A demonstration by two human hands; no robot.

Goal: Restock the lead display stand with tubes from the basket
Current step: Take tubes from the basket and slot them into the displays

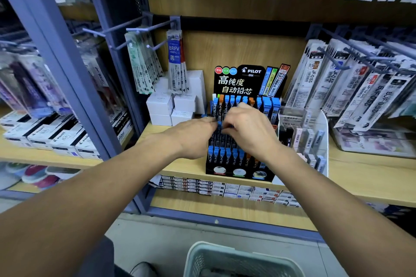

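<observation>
A black tiered lead display stand (238, 174) stands on the wooden shelf, holding rows of tubes with blue and orange caps. Both my hands meet over its middle tier. My left hand (195, 136) and my right hand (248, 129) have their fingertips on a blue-capped tube (219, 124) between them, pinched at the middle row. The fingers hide most of that tube and the row under them. The pale green mesh basket (238, 261) sits on the floor at the bottom centre; its contents are barely visible.
White boxes (171, 105) are stacked left of the stand. A clear rack of eraser and lead packs (310, 139) stands right of it. Refill packs hang from pegs (148, 67) above left and right. A blue shelf post (58, 51) rises at left.
</observation>
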